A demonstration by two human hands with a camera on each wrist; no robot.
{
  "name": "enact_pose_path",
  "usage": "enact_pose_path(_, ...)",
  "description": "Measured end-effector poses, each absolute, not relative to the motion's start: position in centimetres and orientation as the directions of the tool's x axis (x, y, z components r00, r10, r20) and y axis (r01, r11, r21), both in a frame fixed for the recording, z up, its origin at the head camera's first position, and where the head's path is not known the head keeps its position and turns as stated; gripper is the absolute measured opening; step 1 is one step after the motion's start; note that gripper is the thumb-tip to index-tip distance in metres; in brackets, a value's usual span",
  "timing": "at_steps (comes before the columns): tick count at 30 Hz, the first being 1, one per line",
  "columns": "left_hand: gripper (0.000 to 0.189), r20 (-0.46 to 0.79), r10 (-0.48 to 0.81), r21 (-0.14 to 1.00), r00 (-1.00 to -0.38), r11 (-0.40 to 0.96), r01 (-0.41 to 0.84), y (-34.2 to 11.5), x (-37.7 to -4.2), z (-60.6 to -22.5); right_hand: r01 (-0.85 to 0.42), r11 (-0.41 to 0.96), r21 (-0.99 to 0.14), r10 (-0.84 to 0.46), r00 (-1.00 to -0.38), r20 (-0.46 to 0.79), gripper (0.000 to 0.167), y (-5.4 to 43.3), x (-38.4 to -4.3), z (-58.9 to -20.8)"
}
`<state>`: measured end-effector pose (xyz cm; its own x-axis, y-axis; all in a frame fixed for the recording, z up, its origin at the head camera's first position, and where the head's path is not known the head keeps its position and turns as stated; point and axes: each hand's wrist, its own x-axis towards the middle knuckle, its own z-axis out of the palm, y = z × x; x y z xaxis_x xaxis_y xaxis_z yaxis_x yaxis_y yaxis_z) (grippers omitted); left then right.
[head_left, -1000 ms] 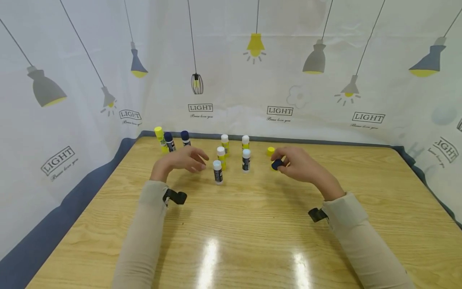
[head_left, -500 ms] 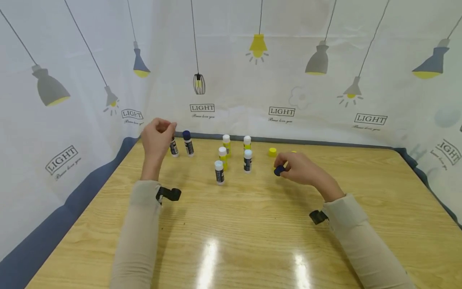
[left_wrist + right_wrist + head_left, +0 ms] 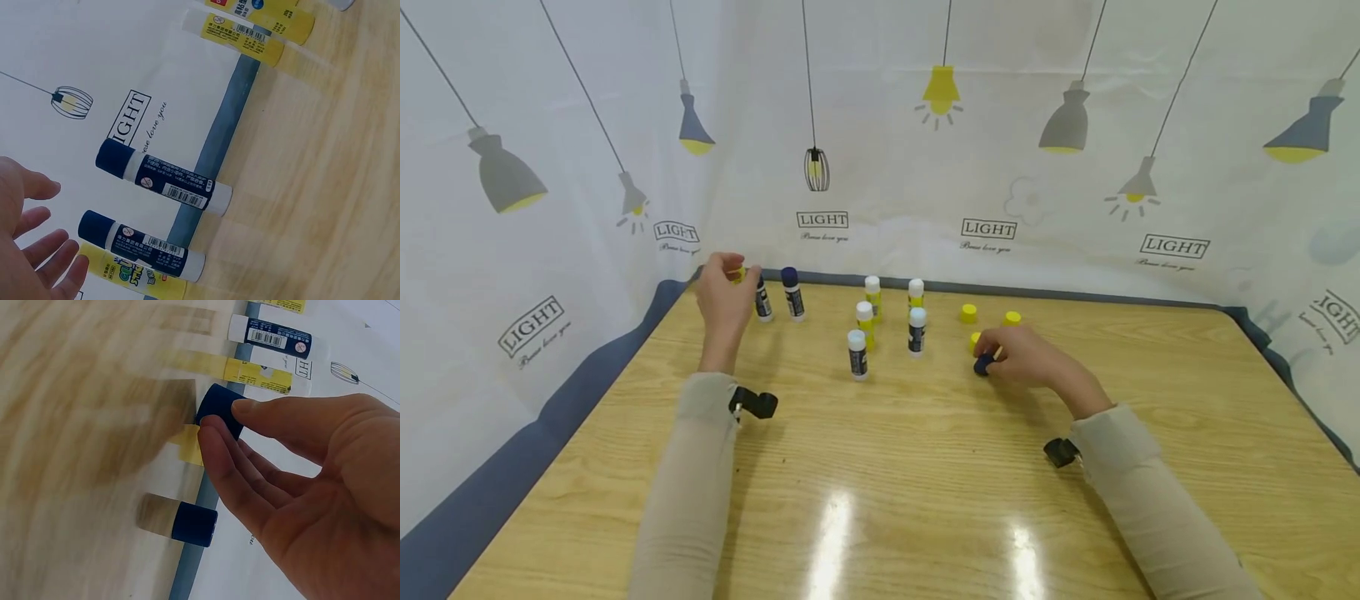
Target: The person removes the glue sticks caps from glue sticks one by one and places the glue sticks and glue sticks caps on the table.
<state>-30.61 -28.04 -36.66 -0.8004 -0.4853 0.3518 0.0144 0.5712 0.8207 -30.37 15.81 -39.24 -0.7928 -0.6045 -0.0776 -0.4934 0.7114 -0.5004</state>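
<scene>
My left hand point(image 3: 724, 304) is at the back left beside the capped glue sticks. In the left wrist view its fingers are loosely spread and hold nothing, tips close to a navy-capped glue stick point(image 3: 140, 245) and a yellow glue stick point(image 3: 137, 275). A second navy-capped glue stick point(image 3: 793, 294) stands upright just right of these. With thumb and fingers, my right hand point(image 3: 1026, 357) pinches a navy glue stick cap point(image 3: 220, 409), low over the table. Another navy cap point(image 3: 195, 524) stands nearby in the right wrist view, with a yellow cap point(image 3: 191, 447) partly behind the fingers.
Several white-topped glue sticks stand mid-table, among them a front navy one point(image 3: 858, 356), another navy one point(image 3: 917, 332) and a yellow one point(image 3: 865, 325). Two yellow caps, one at the back point(image 3: 969, 313), another cap point(image 3: 1012, 318) to its right, lie beyond my right hand. A printed curtain point(image 3: 887, 150) borders the table.
My left hand has moved back and left, from beside the white-topped sticks to the capped ones. My right hand has lowered the navy cap slightly towards the table.
</scene>
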Motion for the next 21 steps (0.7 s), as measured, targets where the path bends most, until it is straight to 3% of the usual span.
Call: enact_pose_path(21,0.046,0.205,-0.487,0.859,-0.849,0.505,-0.083,-27.54,-30.82,-37.51,-0.493,0.713,-0.499,-0.626,-0.767,-0.138,0.031,16.00,-30.61,-39.83)
